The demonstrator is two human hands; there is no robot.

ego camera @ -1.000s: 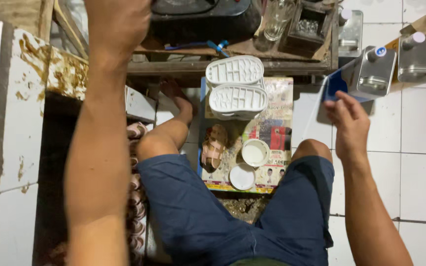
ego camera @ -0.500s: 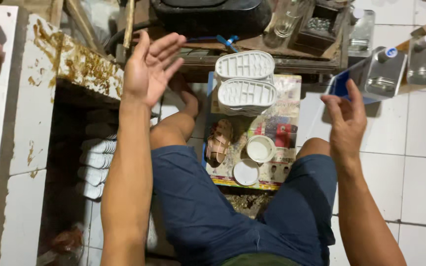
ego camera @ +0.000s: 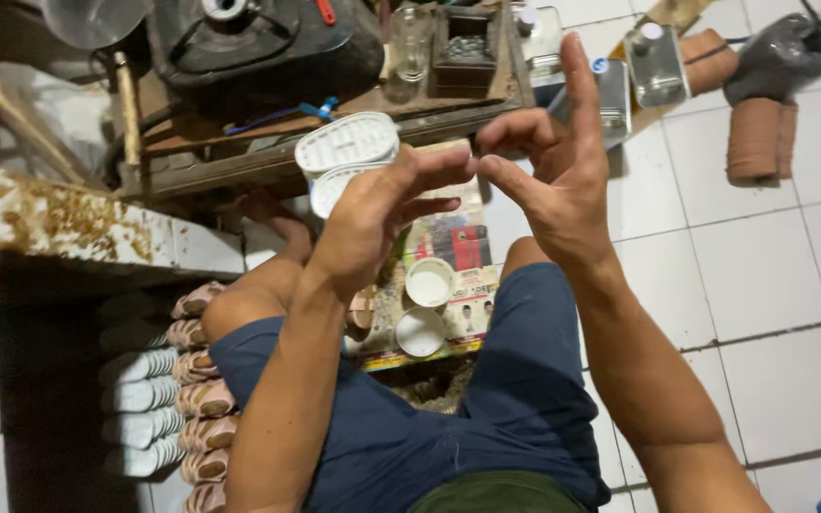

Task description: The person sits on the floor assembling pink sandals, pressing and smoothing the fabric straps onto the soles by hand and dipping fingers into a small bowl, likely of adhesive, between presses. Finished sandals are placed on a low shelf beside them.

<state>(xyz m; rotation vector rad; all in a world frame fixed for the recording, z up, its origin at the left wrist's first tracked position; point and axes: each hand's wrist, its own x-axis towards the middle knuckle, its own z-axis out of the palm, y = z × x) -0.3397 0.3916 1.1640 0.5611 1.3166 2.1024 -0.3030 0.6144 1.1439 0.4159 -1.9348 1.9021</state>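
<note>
Above my lap, my left hand (ego camera: 377,214) and right hand (ego camera: 553,166) hold nothing, fingertips meeting; I'd best rub them clean slowly, clear of the white soles (ego camera: 344,142) at the bench edge.

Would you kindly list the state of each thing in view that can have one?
left hand: raised, empty, fingertips meeting the right hand
right hand: raised, empty, index finger up
white shoe soles: two stacked, tread side up
white round lids: lying flat on printed paper
small bottles: capped, upright
shoes: rowed beside the left thigh
</note>
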